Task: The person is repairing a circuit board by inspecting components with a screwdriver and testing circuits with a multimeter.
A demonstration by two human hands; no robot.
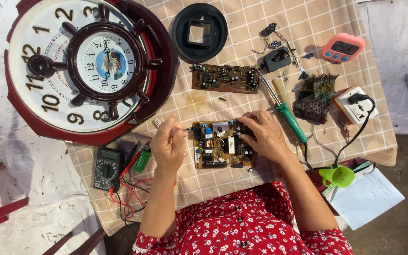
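Two circuit boards (221, 144) lie out; both hands (266, 134) touch one.

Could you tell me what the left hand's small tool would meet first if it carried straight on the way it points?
The left hand holds a thin tool pointing right, its tip at the left edge of the yellow circuit board. It would likely meet that board's edge parts first, though its height above them is unclear.

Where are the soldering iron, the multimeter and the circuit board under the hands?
Soldering iron (293, 123): head view, on its green handle.
Multimeter (107, 169): head view, on its dial.
Circuit board (220, 144): head view, on the middle of its component side, between both hands.
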